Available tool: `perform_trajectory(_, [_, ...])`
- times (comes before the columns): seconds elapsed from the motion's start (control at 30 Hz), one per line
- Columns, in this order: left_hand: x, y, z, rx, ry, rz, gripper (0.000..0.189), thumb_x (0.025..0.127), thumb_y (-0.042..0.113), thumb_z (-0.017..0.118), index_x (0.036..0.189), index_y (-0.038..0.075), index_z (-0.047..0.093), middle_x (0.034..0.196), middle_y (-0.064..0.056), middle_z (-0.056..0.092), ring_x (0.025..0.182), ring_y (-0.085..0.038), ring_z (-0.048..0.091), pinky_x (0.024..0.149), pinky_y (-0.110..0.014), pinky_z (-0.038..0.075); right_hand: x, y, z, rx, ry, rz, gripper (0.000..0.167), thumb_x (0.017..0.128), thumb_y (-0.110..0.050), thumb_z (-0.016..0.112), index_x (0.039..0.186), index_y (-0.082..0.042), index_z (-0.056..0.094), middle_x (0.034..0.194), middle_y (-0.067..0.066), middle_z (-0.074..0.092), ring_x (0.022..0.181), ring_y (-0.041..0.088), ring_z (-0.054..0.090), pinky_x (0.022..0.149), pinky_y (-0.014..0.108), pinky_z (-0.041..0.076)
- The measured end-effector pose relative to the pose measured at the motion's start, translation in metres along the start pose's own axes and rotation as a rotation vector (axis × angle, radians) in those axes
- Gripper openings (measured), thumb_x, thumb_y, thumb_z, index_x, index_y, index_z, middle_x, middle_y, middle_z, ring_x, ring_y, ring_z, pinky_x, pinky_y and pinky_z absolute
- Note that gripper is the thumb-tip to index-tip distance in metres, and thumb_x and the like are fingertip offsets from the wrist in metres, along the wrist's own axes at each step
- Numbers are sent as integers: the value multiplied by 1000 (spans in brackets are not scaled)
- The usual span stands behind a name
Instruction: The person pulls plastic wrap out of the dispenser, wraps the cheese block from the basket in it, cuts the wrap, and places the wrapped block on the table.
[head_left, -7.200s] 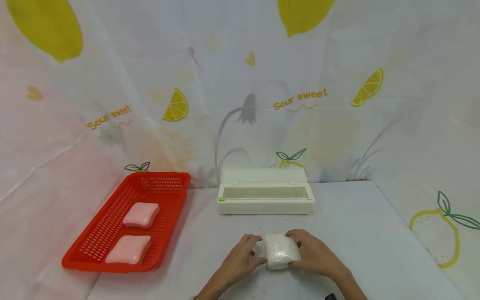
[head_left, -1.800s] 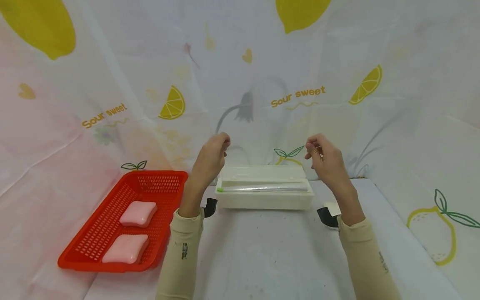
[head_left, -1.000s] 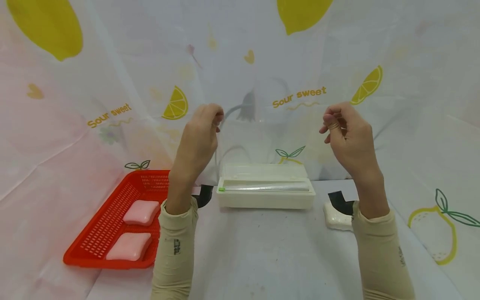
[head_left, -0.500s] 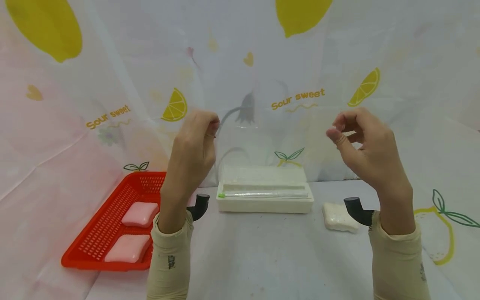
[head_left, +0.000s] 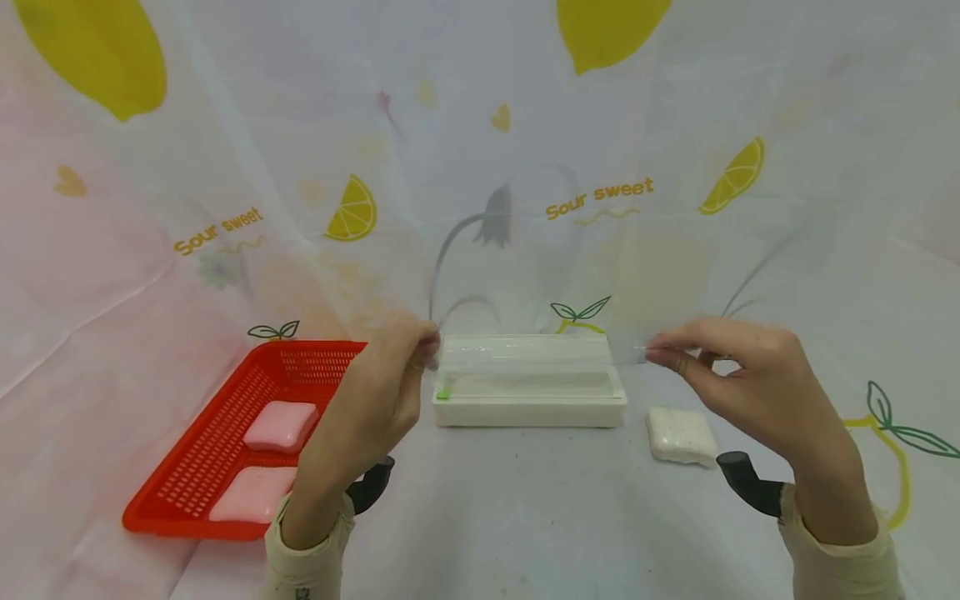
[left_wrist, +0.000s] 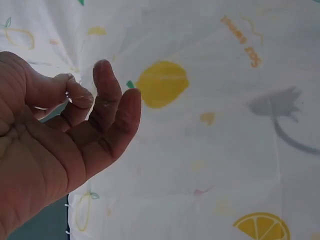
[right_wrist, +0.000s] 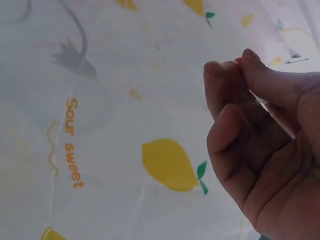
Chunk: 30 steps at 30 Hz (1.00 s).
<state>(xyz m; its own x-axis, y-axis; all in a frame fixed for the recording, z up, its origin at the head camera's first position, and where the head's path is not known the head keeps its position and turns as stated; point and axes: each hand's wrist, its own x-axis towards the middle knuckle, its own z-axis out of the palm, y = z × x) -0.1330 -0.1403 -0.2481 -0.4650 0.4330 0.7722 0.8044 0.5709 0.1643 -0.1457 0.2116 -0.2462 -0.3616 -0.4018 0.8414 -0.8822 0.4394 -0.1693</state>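
Note:
My left hand (head_left: 375, 400) pinches one edge of a clear sheet of cling film (head_left: 639, 350), thumb against forefinger. Opposite it, my right hand (head_left: 750, 392) pinches the other side. Between them the film is nearly invisible, showing as faint glints in front of the white cling film dispenser (head_left: 530, 414), whose lid stands raised. In the left wrist view, a shiny bit of film shows at the left fingertips (left_wrist: 75, 92); the other fingers are loosely bent. Right of the dispenser lies a white, pillow-shaped bar (head_left: 681, 435), close below my right hand.
A red plastic basket (head_left: 161, 527) stands on the left, partly behind my left arm. It holds two pink pillow-shaped bars (head_left: 279, 425). A lemon-print cloth (head_left: 480, 125) hangs behind the dispenser. Black curved mounts (head_left: 750, 485) jut inward from both wrists.
Earlier both hands held the white bar at front middle; it now lies at right. The hands rose above the dispenser with film, spread apart, and have just come lower.

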Motion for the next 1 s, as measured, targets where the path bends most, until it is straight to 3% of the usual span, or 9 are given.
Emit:
perform_trajectory(0.03, [-5,0,1,-26,-21,-8,26,85,-15,64,102,1,52,90,-6,53,80,-14,53,71,-23,49,-5,0,0,36,-31,5,2,86,-9,76,88,-9,76,83,-2,71,71,0,60,66,11,45])
perform_trajectory(0.13, [-17,-1,4,-126,-74,-23,30,84,-18,62,102,4,53,88,-1,55,78,-11,55,70,-23,51,-19,2,1,137,-110,46,37,67,18,74,92,-10,75,83,-4,71,71,-1,62,63,13,48])
perform_trajectory(0.23, [-30,-3,5,-222,-139,-42,30,85,-17,60,103,6,53,84,1,54,73,-9,55,66,-22,52,-32,2,4,217,-162,92,46,64,22,75,94,-13,74,80,-7,70,69,0,63,59,15,48])
perform_trajectory(0.37, [-49,-5,7,-394,-264,-99,24,92,-10,59,104,9,51,83,3,51,69,-7,53,61,-21,51,-50,-1,6,288,-225,155,47,68,19,77,96,-18,73,80,-10,67,65,-1,60,55,15,47])
perform_trajectory(0.5, [-70,-10,13,-563,-372,-123,14,98,-2,54,104,10,49,83,3,49,68,-6,51,58,-21,49,-66,-9,8,323,-326,269,40,77,9,78,96,-25,71,81,-15,67,63,-2,60,53,16,47])
perform_trajectory(0.63, [-89,-15,25,-672,-457,-135,15,99,-2,52,102,12,49,80,1,49,66,-4,51,55,-21,49,-83,-14,14,365,-424,360,28,84,-3,76,95,-28,68,79,-17,64,59,-2,59,50,15,44])
perform_trajectory(0.73, [-100,-19,33,-723,-546,-181,13,100,0,52,101,13,50,79,1,50,64,-1,51,54,-21,49,-96,-13,21,411,-489,399,22,87,-8,74,95,-27,67,78,-16,62,55,-3,57,47,16,43])
perform_trajectory(1.0, [-127,-30,54,-889,-903,-336,5,102,8,51,98,10,54,77,4,49,62,5,46,55,-17,47,-122,-6,45,588,-699,520,12,93,-13,69,91,-25,67,78,-16,65,49,-5,55,43,21,45])
